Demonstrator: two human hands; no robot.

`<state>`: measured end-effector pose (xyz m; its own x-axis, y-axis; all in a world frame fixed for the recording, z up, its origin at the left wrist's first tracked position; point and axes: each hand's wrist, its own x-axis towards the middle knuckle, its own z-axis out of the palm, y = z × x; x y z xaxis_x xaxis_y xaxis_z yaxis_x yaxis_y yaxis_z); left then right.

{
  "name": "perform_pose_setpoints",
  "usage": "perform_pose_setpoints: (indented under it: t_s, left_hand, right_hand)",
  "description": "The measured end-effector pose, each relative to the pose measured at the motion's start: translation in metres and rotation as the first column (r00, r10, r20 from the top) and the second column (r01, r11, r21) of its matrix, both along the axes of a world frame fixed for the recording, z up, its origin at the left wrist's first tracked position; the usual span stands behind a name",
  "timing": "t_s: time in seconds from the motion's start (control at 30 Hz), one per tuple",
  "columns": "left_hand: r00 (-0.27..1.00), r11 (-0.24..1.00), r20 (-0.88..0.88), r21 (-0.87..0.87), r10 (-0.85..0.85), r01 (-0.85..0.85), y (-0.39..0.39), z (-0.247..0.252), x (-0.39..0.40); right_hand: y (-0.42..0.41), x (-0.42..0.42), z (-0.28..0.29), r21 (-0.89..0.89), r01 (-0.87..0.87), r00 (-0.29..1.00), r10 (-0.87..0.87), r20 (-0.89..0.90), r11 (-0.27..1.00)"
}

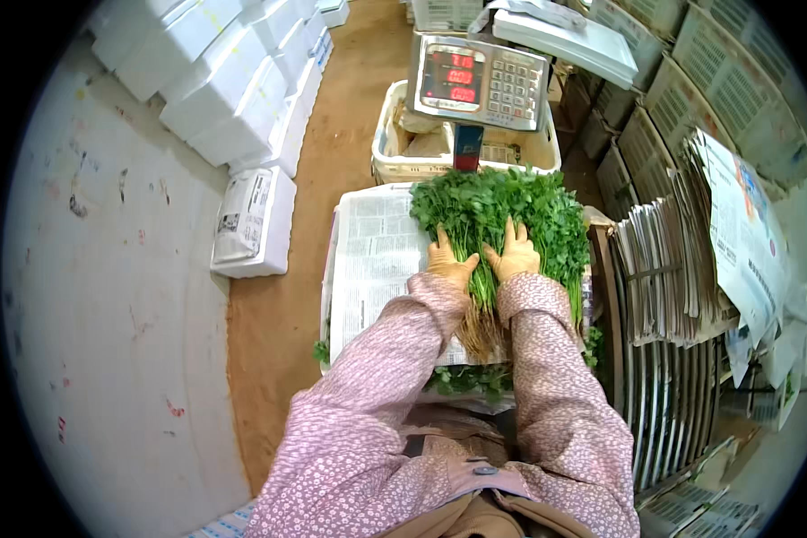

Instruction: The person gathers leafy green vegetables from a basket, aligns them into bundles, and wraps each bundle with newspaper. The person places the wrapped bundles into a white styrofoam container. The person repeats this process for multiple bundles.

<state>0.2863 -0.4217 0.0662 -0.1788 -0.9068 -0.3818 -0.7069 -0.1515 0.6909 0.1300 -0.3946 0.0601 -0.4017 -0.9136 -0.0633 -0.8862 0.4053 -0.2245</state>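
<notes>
A broad pile of leafy green herbs (497, 198), which looks like coriander, lies on newspaper sheets (376, 262) over the scale's platform. Its leaves point away from me and its thin brown roots (481, 334) towards me. My left hand (450, 263), in a tan glove, rests on the stems at the pile's left part. Just to its right lies my right hand (515, 257), gloved alike, flat on the stems. Both hands have their fingers spread and thumbs turned inward. The undersides of the hands are hidden.
The weighing scale's lit display (477, 82) rises behind the herbs. Past it stands a cream plastic crate (413, 165). White foam boxes (235, 87) are stacked at left, and one (259, 222) stands apart. Folded newspapers (666, 269) and stacked crates (733, 87) line the right side.
</notes>
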Motion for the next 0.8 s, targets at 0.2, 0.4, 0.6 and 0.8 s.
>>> perform_pose_setpoints:
  t_s: [0.2, 0.4, 0.6, 0.8]
  left_hand:
    - [0.981, 0.967, -0.068, -0.196, -0.18, 0.163, -0.001, 0.006, 0.059]
    - [0.92, 0.758, 0.133, -0.529, -0.369, 0.381, -0.038, 0.042, 0.037]
    - [0.845, 0.577, 0.143, -0.67, -0.516, 0.466, -0.078, -0.053, -0.017]
    - [0.831, 0.528, 0.178, -0.697, -0.527, 0.485, -0.093, -0.064, -0.014]
  right_hand:
    - [0.013, 0.027, 0.04, -0.199, 0.016, 0.974, 0.03, 0.225, 0.98]
    - [-0.001, 0.037, -0.062, -0.203, 0.031, 0.976, 0.014, 0.217, 0.979]
    - [0.021, 0.027, -0.007, -0.316, 0.151, 0.883, 0.016, 0.468, 0.937]
    - [0.231, 0.021, 0.05, -0.645, 0.51, 0.729, 0.112, 0.675, 0.569]
